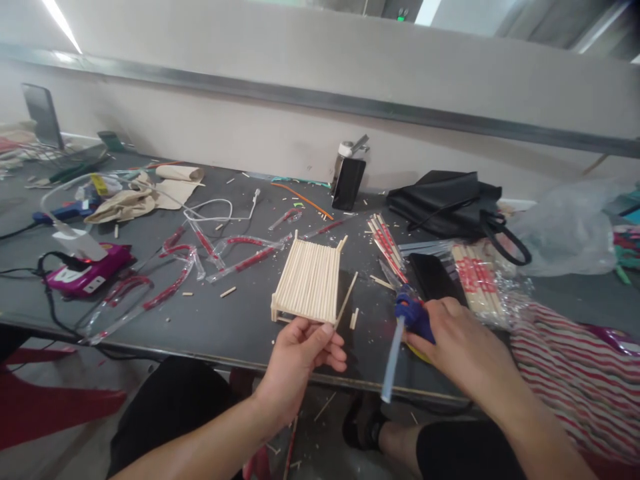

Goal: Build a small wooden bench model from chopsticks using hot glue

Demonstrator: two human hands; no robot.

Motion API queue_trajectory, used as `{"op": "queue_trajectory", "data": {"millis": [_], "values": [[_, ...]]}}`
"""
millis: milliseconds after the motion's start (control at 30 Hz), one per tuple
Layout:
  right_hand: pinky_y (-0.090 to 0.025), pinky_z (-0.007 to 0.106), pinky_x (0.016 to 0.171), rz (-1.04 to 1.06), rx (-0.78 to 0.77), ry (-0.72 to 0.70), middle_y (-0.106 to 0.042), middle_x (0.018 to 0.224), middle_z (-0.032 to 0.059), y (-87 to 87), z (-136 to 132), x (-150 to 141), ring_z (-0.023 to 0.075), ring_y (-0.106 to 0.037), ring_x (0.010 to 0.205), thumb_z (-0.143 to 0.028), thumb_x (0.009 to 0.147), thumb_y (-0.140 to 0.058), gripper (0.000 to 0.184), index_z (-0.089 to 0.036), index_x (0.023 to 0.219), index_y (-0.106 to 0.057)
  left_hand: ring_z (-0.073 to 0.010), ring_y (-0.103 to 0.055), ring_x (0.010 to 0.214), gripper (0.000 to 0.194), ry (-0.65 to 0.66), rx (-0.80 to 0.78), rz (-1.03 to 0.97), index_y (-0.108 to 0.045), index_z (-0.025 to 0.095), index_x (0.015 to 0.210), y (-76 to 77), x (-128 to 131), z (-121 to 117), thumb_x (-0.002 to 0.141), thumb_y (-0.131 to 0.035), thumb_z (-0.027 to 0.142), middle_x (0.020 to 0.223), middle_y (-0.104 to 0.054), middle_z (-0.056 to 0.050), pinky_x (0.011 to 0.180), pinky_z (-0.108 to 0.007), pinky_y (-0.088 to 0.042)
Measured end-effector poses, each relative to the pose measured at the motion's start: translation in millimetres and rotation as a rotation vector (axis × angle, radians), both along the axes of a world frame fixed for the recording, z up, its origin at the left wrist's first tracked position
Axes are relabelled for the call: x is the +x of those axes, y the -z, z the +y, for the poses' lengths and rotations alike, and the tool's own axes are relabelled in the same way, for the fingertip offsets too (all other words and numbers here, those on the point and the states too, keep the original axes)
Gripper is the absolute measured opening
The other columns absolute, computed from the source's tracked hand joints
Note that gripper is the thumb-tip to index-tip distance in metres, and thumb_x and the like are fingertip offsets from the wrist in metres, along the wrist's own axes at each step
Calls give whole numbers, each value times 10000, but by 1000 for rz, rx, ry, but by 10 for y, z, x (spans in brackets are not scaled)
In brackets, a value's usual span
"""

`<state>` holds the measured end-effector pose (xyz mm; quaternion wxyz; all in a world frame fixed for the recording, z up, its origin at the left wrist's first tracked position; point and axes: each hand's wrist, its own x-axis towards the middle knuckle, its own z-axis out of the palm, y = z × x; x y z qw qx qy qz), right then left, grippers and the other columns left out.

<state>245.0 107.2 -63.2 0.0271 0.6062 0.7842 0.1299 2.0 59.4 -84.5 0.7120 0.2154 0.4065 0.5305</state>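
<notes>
A small rack-like frame of pale wooden sticks, its top a row of sticks laid side by side, stands at the table's front edge. My left hand pinches its near right corner between thumb and fingers. To the right, my right hand is wrapped around a blue glue gun. A translucent glue stick juts from the gun toward me. One loose stick leans or lies along the frame's right side; whether it is attached I cannot tell. Short cut pieces lie between the frame and the gun.
Torn plastic wrappers and a purple power strip spread over the left. A phone leans upright at the back. Bundled chopsticks, a black bag, a dark phone and a striped cloth occupy the right.
</notes>
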Motion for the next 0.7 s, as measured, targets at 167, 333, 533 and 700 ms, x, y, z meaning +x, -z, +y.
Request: {"op": "queue_trajectory", "data": {"millis": [167, 333, 533, 700], "values": [[-476, 360, 734, 329, -66, -58, -656, 962, 95, -154, 12, -96, 265, -635, 860, -465, 833, -576, 345, -184, 1027, -627, -126, -630, 580, 196, 5, 5, 1, -580, 105, 801, 24, 2, -1, 797, -695, 264, 737, -673, -58, 584, -262, -538], [-432, 291, 652, 435, -93, -6, -655, 717, 29, -201, 69, -629, 191, -638, 719, -417, 913, -516, 350, -215, 647, -623, -126, -630, 574, 205, -2, -1, -2, -580, 106, 806, 26, 5, 1, 791, -703, 269, 738, -676, -57, 580, -264, -537], [-423, 337, 665, 154, -153, -43, -679, 770, 97, -55, 198, -867, 258, -631, 785, -407, 868, -598, 321, -185, 647, -662, -126, -626, 570, 235, 1, -12, -2, -589, 106, 801, 12, 2, 4, 766, -726, 294, 734, -671, -58, 577, -261, -532], [-426, 331, 677, 184, -196, -4, -693, 817, 105, -57, 252, -862, 274, -646, 841, -410, 832, -637, 266, -179, 708, -681, -129, -628, 578, 226, -2, 3, -9, -596, 107, 789, 19, -1, 3, 773, -720, 295, 738, -671, -59, 583, -270, -538]]}}
